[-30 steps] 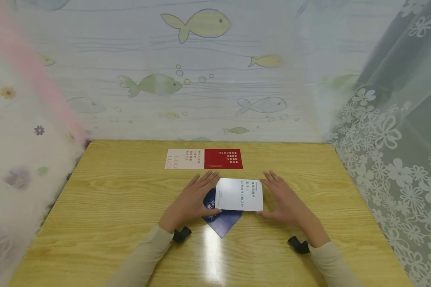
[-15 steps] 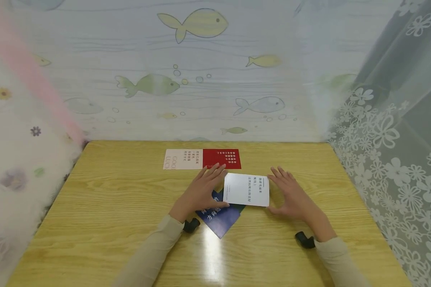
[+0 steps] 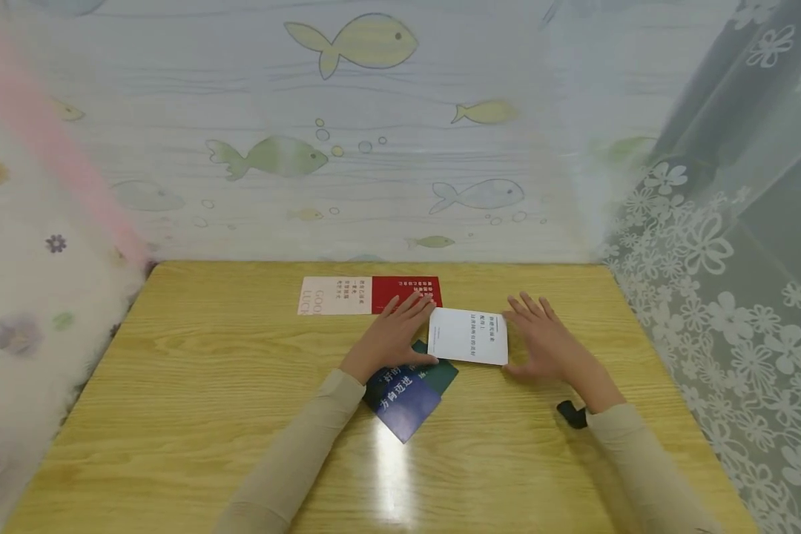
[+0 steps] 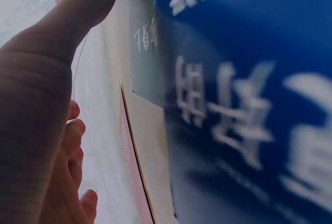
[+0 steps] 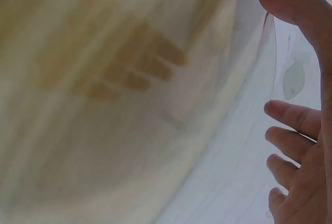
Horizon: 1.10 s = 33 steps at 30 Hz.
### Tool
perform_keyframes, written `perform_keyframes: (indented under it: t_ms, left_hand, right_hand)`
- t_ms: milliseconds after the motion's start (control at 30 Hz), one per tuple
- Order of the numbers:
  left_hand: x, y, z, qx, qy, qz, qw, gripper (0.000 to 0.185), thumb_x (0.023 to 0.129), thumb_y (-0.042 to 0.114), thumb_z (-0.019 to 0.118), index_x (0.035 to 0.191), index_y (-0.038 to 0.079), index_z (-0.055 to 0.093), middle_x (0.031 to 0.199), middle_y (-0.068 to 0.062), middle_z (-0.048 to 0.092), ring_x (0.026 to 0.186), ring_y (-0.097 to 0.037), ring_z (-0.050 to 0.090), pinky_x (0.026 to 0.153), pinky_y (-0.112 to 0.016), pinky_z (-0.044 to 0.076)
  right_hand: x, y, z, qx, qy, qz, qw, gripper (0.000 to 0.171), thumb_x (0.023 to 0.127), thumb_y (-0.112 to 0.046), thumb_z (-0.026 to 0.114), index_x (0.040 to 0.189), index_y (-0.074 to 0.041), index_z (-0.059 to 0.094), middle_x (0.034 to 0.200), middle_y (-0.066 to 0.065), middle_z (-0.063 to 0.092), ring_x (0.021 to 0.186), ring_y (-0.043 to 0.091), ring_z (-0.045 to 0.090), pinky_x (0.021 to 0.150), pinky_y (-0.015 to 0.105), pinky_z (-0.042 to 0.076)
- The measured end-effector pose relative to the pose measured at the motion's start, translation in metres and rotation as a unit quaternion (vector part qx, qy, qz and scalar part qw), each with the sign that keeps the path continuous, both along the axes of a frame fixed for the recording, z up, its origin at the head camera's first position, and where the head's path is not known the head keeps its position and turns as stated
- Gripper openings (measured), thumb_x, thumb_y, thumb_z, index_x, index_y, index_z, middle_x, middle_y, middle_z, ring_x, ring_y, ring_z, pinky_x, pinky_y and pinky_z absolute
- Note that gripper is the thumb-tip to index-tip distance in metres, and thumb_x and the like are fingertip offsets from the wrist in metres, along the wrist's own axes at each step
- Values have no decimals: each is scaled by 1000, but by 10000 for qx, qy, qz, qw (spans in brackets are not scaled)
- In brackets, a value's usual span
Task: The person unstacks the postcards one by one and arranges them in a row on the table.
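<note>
1. Left hand [image 3: 394, 337]: the thumb and forefinger, spread wide, hold the left short edge of a white rectangular paper card printed with dark characters [image 3: 469, 336].
2. Right hand [image 3: 547, 341]: the thumb and forefinger, likewise spread, hold the opposite short edge; the remaining fingers extend straight.
3. The white card lies between the two hands, raised above the tabletop.
4. Under and beside the left hand, a dark blue card with white characters [image 3: 410, 415] overlaps a dark green card [image 3: 446, 374].
5. Beyond the left fingertips, a red card [image 3: 403, 289] adjoins a pale pink "GOOD LUCK" card [image 3: 327, 285].
6. A black, bent fitting [image 3: 572, 414] sits at the right wrist.
7. A yellowish wood-grain table [image 3: 207, 430] meets a white fish-print curtain [image 3: 387, 185].
</note>
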<state>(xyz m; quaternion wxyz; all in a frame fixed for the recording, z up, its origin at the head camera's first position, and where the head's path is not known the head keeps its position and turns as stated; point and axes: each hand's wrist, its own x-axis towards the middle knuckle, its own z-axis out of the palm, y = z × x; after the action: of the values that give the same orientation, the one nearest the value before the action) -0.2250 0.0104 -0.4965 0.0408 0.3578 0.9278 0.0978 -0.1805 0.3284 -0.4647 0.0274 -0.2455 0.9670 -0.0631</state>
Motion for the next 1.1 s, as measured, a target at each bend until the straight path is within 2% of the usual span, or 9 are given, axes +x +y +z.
perform_keyframes:
  t_ms: [133,267,600,867,1100]
  left_hand:
    - [-15,10,0,-39,-102,48,9999,106,85,69,67,163,13,23,169,-3,23,158,-25,13,130,-48,8]
    - [-31,19,0,138,-316,105,9993,106,84,66,70,163,12,25,170,-3,22,159,-24,11,130,-49,8]
    - [-63,31,-1,305,-784,263,9961,104,88,63,68,164,14,18,171,-3,19,159,-25,10,130,-46,7]
    - [-78,39,4,254,-929,366,9947,103,88,58,72,164,12,20,170,-5,20,159,-25,10,130,-48,8]
    - [-80,47,5,84,-1052,436,9935,103,88,57,72,163,10,21,170,-7,19,159,-27,10,130,-47,7]
  right_hand:
    - [-17,6,3,120,-88,-34,9999,99,71,-47,89,146,3,48,161,28,30,153,48,16,125,64,8]
    - [-34,12,6,182,-132,-91,9997,97,71,-44,89,145,4,48,160,30,31,151,50,19,123,66,10]
    - [-74,19,12,299,-505,-368,9976,97,73,-40,89,149,3,45,159,32,32,150,52,19,122,69,11]
    - [-96,18,15,320,-982,-617,9927,93,73,-37,89,147,3,48,156,35,34,148,56,21,120,71,15]
    - [-103,16,16,424,-1125,-764,9898,92,73,-32,90,148,1,48,159,31,32,149,55,18,122,69,13]
